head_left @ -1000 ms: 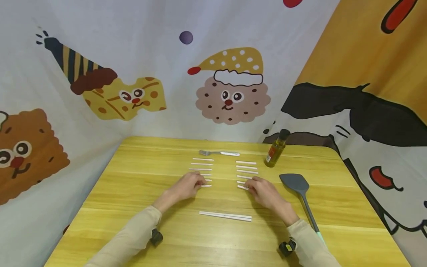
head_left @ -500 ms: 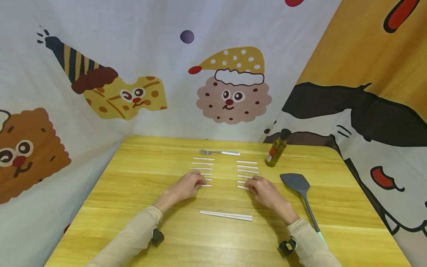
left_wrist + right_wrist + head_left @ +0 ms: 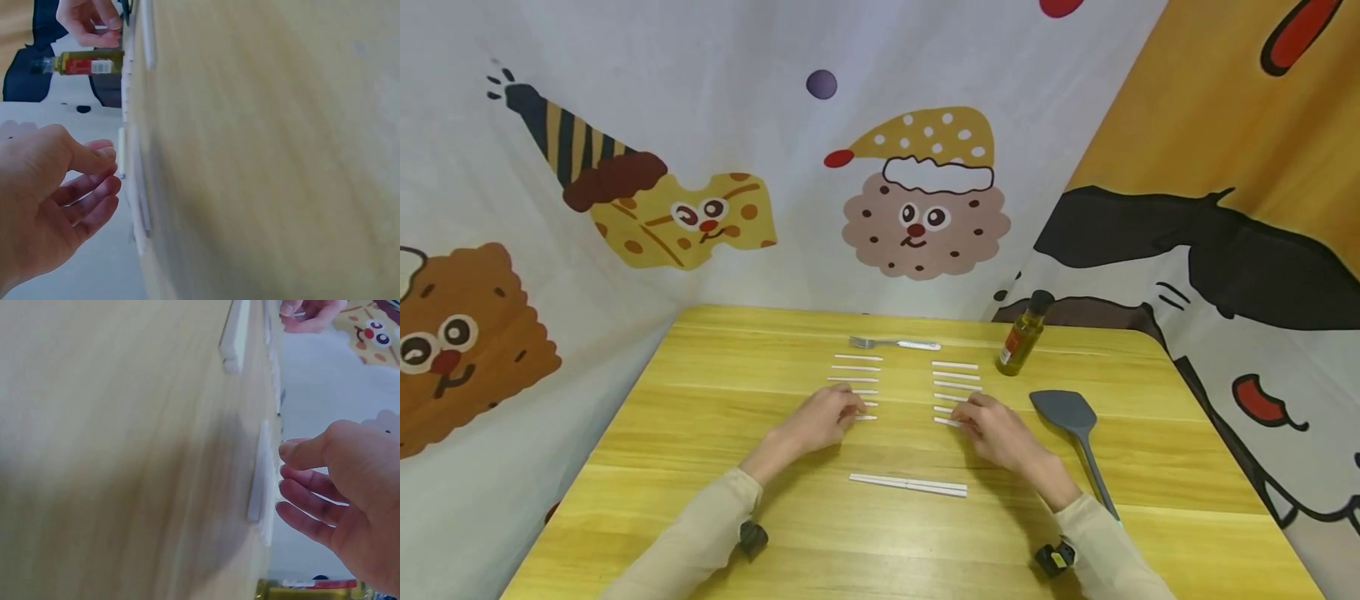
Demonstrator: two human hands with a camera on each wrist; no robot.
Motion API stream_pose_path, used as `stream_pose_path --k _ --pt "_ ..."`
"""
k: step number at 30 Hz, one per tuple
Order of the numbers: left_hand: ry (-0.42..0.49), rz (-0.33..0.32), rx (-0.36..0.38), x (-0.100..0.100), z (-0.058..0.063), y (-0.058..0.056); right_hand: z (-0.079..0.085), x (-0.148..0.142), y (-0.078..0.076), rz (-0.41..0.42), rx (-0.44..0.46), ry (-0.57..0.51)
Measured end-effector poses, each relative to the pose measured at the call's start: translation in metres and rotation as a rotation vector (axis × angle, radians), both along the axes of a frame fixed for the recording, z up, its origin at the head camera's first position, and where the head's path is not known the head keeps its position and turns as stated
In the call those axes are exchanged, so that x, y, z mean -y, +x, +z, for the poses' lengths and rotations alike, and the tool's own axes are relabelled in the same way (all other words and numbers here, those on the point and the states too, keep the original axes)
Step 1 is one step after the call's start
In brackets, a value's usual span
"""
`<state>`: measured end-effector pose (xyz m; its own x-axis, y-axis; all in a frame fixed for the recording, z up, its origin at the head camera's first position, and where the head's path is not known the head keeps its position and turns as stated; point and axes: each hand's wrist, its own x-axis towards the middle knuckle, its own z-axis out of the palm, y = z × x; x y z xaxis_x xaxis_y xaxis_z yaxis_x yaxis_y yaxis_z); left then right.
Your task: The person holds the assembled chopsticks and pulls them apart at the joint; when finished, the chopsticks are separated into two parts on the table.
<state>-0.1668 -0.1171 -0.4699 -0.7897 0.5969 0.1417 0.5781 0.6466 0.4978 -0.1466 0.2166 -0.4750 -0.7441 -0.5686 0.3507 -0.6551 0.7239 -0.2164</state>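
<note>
My left hand [image 3: 822,418] hovers over the near end of the left row of short white sticks [image 3: 853,380], fingers loosely curled and holding nothing. Opposite it, my right hand [image 3: 998,429] is at the near end of the right row of white sticks [image 3: 957,386], its fingers bent and a gap showing between thumb and fingertips. Each hand partly hides the nearest sticks in the head view. Below the fingertips in the right wrist view lies a white stick [image 3: 258,478] on the table. Closer to me, long white chopsticks [image 3: 907,485] lie together.
A fork [image 3: 895,343] with a white handle lies beyond the rows. An oil bottle [image 3: 1021,335] with a black cap stands at the back right. The grey spatula [image 3: 1066,410] lies right of my right hand, its handle toward me. A printed cloth [image 3: 760,287] hangs behind the table.
Both hands stay almost in place; the left fingertips have shifted very slightly to the right. The sticks, chopsticks, fork, bottle and spatula have not moved on the table.
</note>
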Motion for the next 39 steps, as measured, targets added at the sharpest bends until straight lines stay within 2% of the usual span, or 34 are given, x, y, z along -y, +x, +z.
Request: stream_pose_path --k 5,10,12,17,20,27,39 --pt "0.005 -0.032 -0.028 -0.004 0.008 0.010 0.009 0.006 0.009 0.037 -0.012 -0.016" --pt "-0.013 -0.084 -0.044 -0.013 0.013 0.024 0.017 0.016 0.021 0.061 0.072 -0.017" --pt "-0.021 -0.103 -0.020 -0.017 0.014 0.030 0.018 0.019 0.026 0.079 0.102 -0.034" --pt "-0.041 -0.171 0.106 -0.027 0.014 0.042 0.017 0.029 0.037 0.143 0.169 -0.087" --pt "-0.060 -0.200 0.129 -0.033 0.013 0.047 0.014 0.035 0.043 0.176 0.225 -0.098" --pt "-0.102 -0.241 0.141 -0.043 0.008 0.053 0.009 0.046 0.054 0.210 0.360 -0.111" --pt "-0.110 -0.245 0.086 -0.049 0.001 0.053 0.004 0.051 0.054 0.209 0.355 -0.101"
